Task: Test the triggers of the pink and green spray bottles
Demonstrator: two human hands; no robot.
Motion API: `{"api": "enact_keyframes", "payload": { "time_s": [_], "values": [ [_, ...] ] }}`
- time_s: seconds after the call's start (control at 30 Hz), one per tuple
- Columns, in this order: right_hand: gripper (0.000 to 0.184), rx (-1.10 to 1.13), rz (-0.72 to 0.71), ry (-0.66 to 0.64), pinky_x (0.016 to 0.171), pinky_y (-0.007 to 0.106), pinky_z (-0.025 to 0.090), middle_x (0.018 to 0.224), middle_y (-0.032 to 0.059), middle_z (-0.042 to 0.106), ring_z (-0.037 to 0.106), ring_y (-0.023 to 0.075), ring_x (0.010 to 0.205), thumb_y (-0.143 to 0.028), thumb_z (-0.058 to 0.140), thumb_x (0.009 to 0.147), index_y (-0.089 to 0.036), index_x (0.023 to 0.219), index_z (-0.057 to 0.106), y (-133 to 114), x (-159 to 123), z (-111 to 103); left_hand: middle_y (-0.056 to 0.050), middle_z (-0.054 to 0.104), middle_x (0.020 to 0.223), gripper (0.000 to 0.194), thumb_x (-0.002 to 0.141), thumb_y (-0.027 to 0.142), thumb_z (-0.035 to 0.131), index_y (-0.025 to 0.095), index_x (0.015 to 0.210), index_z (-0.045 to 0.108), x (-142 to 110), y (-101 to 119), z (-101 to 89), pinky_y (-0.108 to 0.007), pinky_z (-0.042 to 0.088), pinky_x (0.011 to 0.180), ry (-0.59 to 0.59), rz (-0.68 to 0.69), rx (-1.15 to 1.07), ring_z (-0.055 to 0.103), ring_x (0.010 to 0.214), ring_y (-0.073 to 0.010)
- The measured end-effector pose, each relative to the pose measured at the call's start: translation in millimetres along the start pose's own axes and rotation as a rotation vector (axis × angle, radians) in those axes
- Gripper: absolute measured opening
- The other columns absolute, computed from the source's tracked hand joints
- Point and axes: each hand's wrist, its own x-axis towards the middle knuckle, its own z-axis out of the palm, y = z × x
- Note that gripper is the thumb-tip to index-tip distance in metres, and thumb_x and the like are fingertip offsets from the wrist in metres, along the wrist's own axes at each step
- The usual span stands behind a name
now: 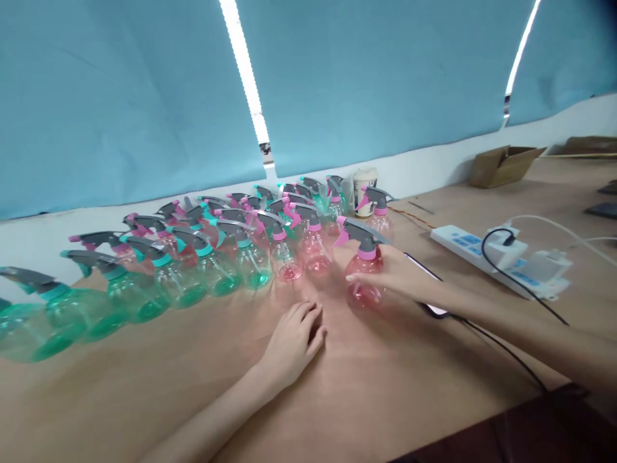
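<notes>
A pink spray bottle [364, 283] is clasped upright by the right hand [398, 276], the empty left hand [294, 337] is laid loosely open just left of that grip on the tabletop [385, 399], and rows of pink and teal spray bottles [178, 283] remain standing beyond and leftward.

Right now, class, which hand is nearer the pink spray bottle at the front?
Right. The right hand touches the pink spray bottle; the left hand lies apart from it, down and to its left.
</notes>
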Motion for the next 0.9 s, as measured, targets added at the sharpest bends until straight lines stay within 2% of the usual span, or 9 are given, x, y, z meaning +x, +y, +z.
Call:
{"api": "enact_keyframes", "payload": {
  "time_s": [0.07, 0.17, 0.3, 0.53, 0.7, 0.9],
  "values": [
    [0.029, -0.135, 0.050, -0.014, 0.079, 0.036, 0.046, 0.088, 0.0045, 0.067, 0.061, 0.0224, 0.085, -0.045, 0.064, 0.070, -0.019, 0.085, 0.064, 14, 11, -5, -0.012, 0.052, 0.126, 0.034, 0.092, 0.027, 0.044, 0.012, 0.122, 0.051, 19, 12, 7.7, -0.039, 0.036, 0.101, -0.007, 0.056, -0.024, 0.042, 0.122, -0.0242],
    [0.035, -0.322, 0.102, 0.067, 0.075, 0.036, 0.045, 0.083, 0.0074, 0.065, 0.060, 0.0237, 0.081, -0.050, 0.065, 0.067, -0.017, 0.076, 0.061, 32, 30, -4, -0.013, 0.053, 0.126, 0.036, 0.090, 0.028, 0.045, 0.011, 0.122, 0.052, 48, 25, 18.7, -0.041, 0.036, 0.100, -0.007, 0.083, -0.042, 0.044, 0.121, -0.0255],
    [0.039, -0.455, 0.111, 0.141, 0.082, 0.037, 0.043, 0.088, 0.0110, 0.065, 0.059, 0.0278, 0.094, -0.051, 0.069, 0.063, -0.016, 0.079, 0.060, 48, 57, 4, -0.011, 0.053, 0.128, 0.037, 0.090, 0.029, 0.045, 0.014, 0.123, 0.051, 71, 32, 26.9, -0.042, 0.037, 0.100, -0.006, 0.114, -0.063, 0.045, 0.120, -0.0253],
    [0.046, -0.469, 0.153, 0.146, 0.076, 0.034, 0.045, 0.094, 0.0136, 0.065, 0.062, 0.0271, 0.092, -0.048, 0.069, 0.065, -0.013, 0.093, 0.057, 55, 82, 9, -0.010, 0.052, 0.129, 0.038, 0.089, 0.029, 0.047, 0.014, 0.124, 0.051, 74, 28, 27.0, -0.041, 0.036, 0.100, -0.017, 0.138, -0.075, 0.044, 0.120, -0.0251],
    [0.050, -0.478, 0.178, 0.160, 0.080, 0.034, 0.045, 0.102, 0.0157, 0.065, 0.060, 0.0288, 0.101, -0.047, 0.068, 0.068, -0.013, 0.103, 0.056, 57, 90, 13, -0.009, 0.051, 0.130, 0.037, 0.089, 0.029, 0.047, 0.016, 0.124, 0.049, 75, 26, 27.3, -0.043, 0.037, 0.099, -0.029, 0.147, -0.079, 0.043, 0.120, -0.0256],
    [0.059, -0.480, 0.161, 0.128, 0.087, 0.039, 0.043, 0.109, 0.0249, 0.061, 0.057, 0.0341, 0.106, -0.046, 0.065, 0.070, -0.003, 0.109, 0.054, 59, 98, 16, -0.009, 0.051, 0.129, 0.038, 0.090, 0.030, 0.046, 0.016, 0.125, 0.049, 76, 27, 27.9, -0.044, 0.037, 0.099, -0.031, 0.142, -0.083, 0.043, 0.120, -0.0262]
  ]
}}
